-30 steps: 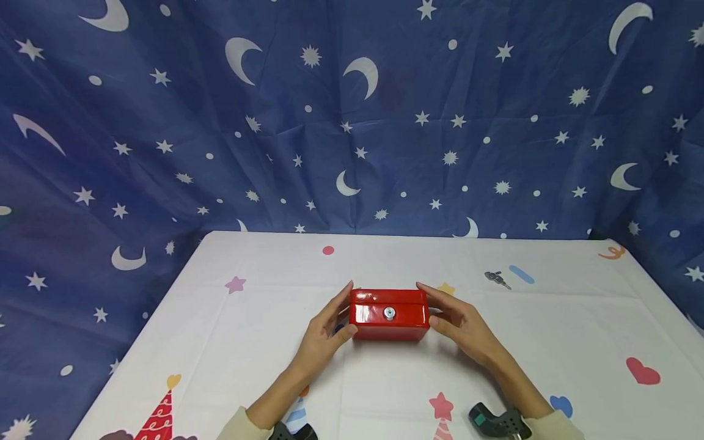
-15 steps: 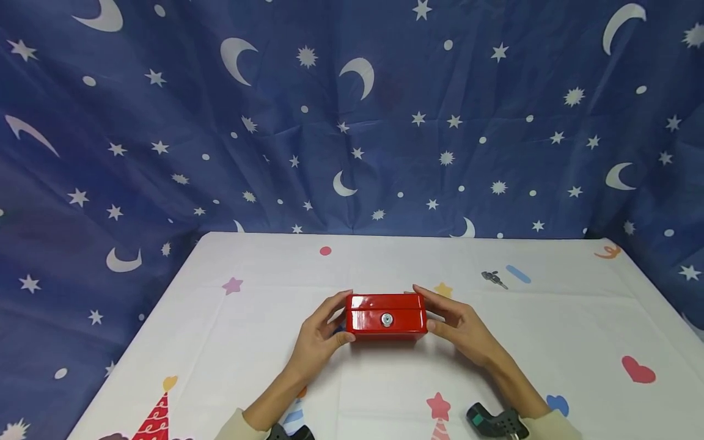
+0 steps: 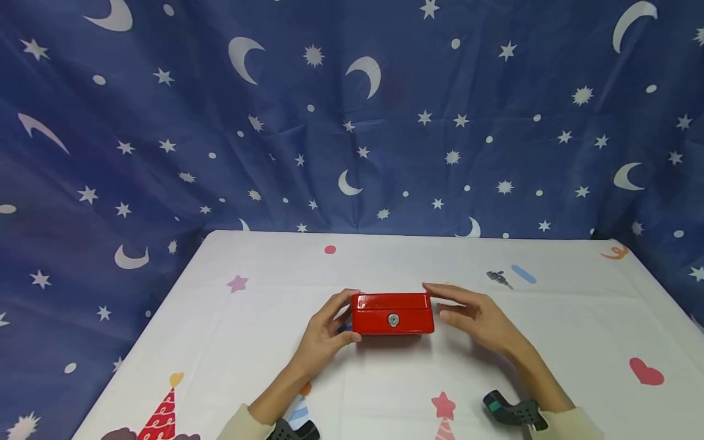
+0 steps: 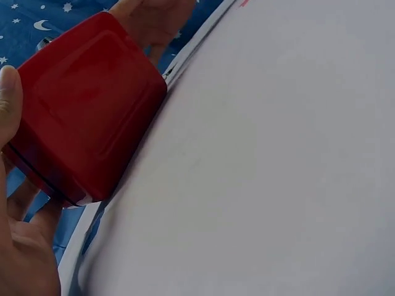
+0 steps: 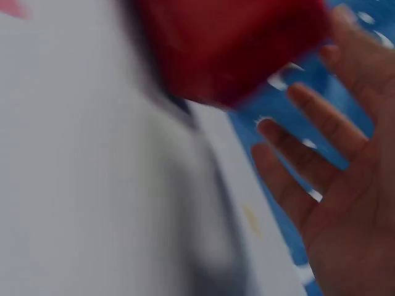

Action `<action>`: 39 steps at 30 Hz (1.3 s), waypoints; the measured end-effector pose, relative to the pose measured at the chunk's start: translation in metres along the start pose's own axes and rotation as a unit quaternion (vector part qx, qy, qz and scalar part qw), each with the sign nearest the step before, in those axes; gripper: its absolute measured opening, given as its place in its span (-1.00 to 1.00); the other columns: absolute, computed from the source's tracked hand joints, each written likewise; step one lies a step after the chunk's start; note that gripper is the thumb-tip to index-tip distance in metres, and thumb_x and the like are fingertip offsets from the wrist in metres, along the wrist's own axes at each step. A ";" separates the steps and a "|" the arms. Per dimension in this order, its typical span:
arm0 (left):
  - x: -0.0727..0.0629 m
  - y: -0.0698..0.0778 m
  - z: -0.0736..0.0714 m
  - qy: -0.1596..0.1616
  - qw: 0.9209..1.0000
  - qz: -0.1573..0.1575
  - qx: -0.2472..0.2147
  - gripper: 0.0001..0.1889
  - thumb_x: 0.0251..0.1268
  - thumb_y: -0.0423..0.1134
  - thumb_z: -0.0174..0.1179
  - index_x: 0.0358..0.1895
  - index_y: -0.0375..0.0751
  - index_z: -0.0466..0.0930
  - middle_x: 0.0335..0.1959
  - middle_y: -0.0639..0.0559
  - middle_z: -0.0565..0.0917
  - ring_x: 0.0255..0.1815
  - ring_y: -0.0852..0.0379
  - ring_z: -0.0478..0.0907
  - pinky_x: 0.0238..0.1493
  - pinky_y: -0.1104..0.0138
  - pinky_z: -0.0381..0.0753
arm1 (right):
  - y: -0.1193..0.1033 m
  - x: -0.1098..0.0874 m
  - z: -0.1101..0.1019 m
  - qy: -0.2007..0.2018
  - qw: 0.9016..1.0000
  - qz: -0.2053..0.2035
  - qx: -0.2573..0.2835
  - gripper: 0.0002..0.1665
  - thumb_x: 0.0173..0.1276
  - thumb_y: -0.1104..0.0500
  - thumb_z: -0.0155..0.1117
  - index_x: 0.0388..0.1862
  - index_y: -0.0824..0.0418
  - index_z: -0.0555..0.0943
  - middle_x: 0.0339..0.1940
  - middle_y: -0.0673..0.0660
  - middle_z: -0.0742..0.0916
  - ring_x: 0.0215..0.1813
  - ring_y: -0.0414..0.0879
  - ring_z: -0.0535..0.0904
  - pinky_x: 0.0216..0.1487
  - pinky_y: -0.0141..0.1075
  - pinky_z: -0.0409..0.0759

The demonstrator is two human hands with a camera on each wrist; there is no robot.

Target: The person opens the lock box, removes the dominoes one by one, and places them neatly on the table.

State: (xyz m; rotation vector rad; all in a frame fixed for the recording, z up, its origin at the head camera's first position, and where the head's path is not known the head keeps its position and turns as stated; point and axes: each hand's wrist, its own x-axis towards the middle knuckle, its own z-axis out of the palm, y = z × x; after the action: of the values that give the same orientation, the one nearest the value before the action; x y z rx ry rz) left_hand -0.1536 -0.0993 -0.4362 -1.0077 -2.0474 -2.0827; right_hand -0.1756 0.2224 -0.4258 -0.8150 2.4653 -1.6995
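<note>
A red metal cash box (image 3: 393, 315) with a round silver lock on its front is in the middle of the head view, a shadow below it. My left hand (image 3: 324, 333) grips its left end, thumb at the front and fingers toward the back. The left wrist view shows the red box (image 4: 92, 102) between thumb and fingers. At the right end, my right hand (image 3: 478, 318) has its fingers extended, with a gap between thumb and box. Spread fingers of the right hand (image 5: 333, 166) appear in the right wrist view, beside the blurred box (image 5: 228, 49).
A small bunch of keys (image 3: 499, 279) lies at the back right of the white patterned tablecloth (image 3: 264, 342). A blue curtain (image 3: 308, 153) with moons and stars hangs behind the table. Black wrist devices (image 3: 514, 410) sit on both forearms.
My right hand has let go of the box's right end and moved a little to the right. The left hand keeps its grip, and the box front has tilted slightly.
</note>
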 end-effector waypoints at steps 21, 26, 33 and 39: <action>-0.003 -0.014 0.016 -0.004 1.000 -0.013 -0.026 -0.26 0.03 -0.57 0.31 0.36 -0.38 0.25 0.27 -0.19 0.37 0.38 -0.05 0.22 0.31 0.13 0.28 | 0.056 -0.036 -0.074 0.284 0.892 0.245 -0.251 -0.59 0.44 0.05 0.13 0.11 0.29 0.58 0.01 0.33 0.64 0.06 0.23 0.50 -0.07 -0.06 0.45; 0.000 0.003 0.012 -0.001 1.000 -0.019 -0.004 -0.29 0.04 -0.51 0.33 0.33 -0.43 0.26 0.25 -0.24 0.38 0.37 0.02 0.25 0.28 0.04 0.28 | 0.066 -0.030 -0.066 0.293 0.886 0.218 -0.286 -0.65 0.40 0.19 0.18 0.09 0.34 0.57 -0.05 0.36 0.64 -0.03 0.23 0.52 -0.10 -0.05 0.50; -0.001 0.006 0.002 0.005 1.000 -0.005 0.004 -0.29 0.03 -0.58 0.30 0.33 -0.47 0.24 0.25 -0.30 0.36 0.36 0.05 0.26 0.26 -0.05 0.26 | 0.066 -0.013 -0.053 0.297 0.885 0.183 -0.308 -0.67 0.32 0.31 0.25 0.05 0.41 0.57 -0.04 0.44 0.62 0.01 0.35 0.53 0.00 0.12 0.53; 0.000 0.007 0.002 0.005 1.000 -0.006 -0.001 -0.29 0.04 -0.58 0.30 0.33 -0.47 0.24 0.25 -0.31 0.35 0.37 0.07 0.25 0.25 -0.07 0.25 | 0.064 -0.011 -0.052 0.298 0.883 0.171 -0.320 -0.67 0.30 0.34 0.26 0.03 0.43 0.58 -0.05 0.47 0.60 -0.04 0.37 0.53 -0.07 0.14 0.54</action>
State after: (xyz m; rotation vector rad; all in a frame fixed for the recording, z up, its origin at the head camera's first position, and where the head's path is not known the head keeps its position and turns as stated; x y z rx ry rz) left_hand -0.1499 -0.0987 -0.4305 -0.9854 -2.0533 -2.0905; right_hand -0.2084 0.2889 -0.4642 0.2243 3.3811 -1.1095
